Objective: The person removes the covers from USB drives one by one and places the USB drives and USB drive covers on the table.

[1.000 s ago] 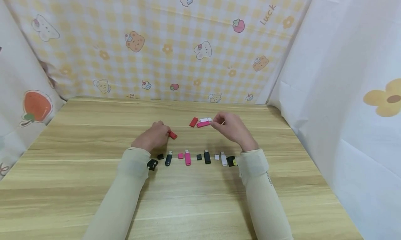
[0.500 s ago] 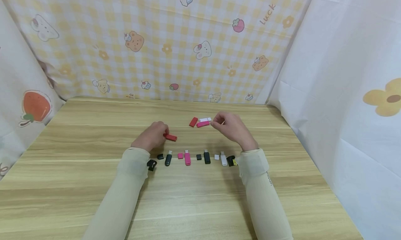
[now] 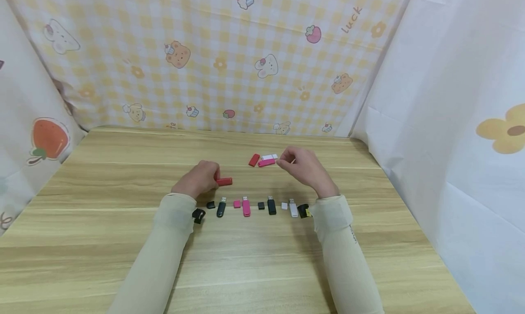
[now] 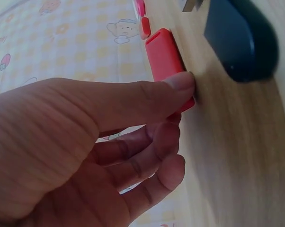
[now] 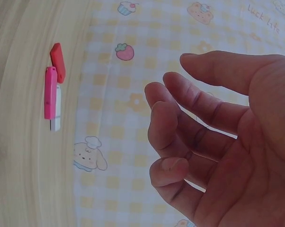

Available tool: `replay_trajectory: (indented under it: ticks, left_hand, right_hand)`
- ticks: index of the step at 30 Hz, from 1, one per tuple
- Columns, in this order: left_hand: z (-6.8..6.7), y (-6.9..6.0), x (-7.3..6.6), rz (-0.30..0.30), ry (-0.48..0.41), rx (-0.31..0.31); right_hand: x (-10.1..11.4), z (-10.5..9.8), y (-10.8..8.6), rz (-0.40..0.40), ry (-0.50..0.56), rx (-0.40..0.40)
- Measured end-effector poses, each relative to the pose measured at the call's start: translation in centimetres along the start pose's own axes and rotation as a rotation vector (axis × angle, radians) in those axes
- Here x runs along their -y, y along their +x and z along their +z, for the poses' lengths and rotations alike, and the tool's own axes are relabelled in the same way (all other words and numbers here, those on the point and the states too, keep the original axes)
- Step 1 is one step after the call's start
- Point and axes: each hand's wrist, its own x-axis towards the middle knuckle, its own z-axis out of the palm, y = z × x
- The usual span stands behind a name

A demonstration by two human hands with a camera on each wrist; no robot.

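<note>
My left hand (image 3: 198,178) pinches a red USB stick (image 3: 224,182) between thumb and fingers, low over the table. In the left wrist view the thumb lies across the near end of that red stick (image 4: 164,54), while the other fingers curl loosely below. My right hand (image 3: 303,166) is raised at the right with loosely bent fingers and nothing in them. Nearest to it lie a pink USB stick (image 3: 267,162), a white USB stick (image 3: 269,157) and another red USB stick (image 3: 254,160), grouped together.
Nearer me, a row on the wooden table (image 3: 242,268) pairs uncapped USB sticks with their caps: a black stick (image 3: 221,208), a pink stick (image 3: 246,207), another black stick (image 3: 272,206) and a white stick (image 3: 293,209). A checkered curtain (image 3: 229,77) closes off the back.
The red stick in my left hand has swung from slanting to lying nearly sideways, and slightly closer to me. My right hand has stayed in place.
</note>
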Motion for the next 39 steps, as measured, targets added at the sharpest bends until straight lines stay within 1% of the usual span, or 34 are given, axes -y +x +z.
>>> replay_trajectory:
  ticks: [7, 11, 14, 19, 22, 25, 27, 32, 35, 39]
  left_hand:
    - [-0.2, 0.1, 0.1, -0.011, 0.009, 0.024]
    - [-0.3, -0.1, 0.1, -0.017, 0.000, 0.035]
    - [-0.5, -0.4, 0.0, -0.017, -0.006, 0.023]
    - [-1.1, -1.6, -0.6, -0.018, -0.056, -0.016]
    - [-1.7, -2.0, -1.1, 0.016, -0.061, -0.047]
    - [-2.2, -1.9, -1.8, 0.067, -0.026, -0.088]
    - [-2.5, -1.9, -2.4, 0.097, -0.007, -0.111]
    - [-3.0, -2.5, -3.9, 0.146, 0.012, -0.164]
    - [-3.2, -2.9, -5.0, 0.174, 0.011, -0.189]
    - [-3.4, -3.4, -6.2, 0.221, -0.017, -0.216]
  right_hand:
    - [0.0, 0.0, 0.0, -0.006, 0.008, 0.003]
    - [-0.1, 0.0, 0.0, -0.006, 0.010, 0.004]
    - [-0.1, 0.0, 0.0, -0.004, 0.011, 0.006]
    - [0.0, 0.0, 0.0, -0.005, 0.019, 0.011]
    - [0.1, 0.0, -0.1, -0.005, 0.022, 0.013]
    - [0.2, 0.0, -0.1, -0.012, 0.019, 0.012]
    - [0.3, 0.0, -0.2, -0.016, 0.018, 0.011]
    - [0.9, -0.1, -0.4, -0.025, 0.018, 0.007]
    - [1.3, -0.2, -0.6, -0.039, 0.018, 0.000]
    - [1.8, -0.3, -0.8, -0.060, 0.020, -0.008]
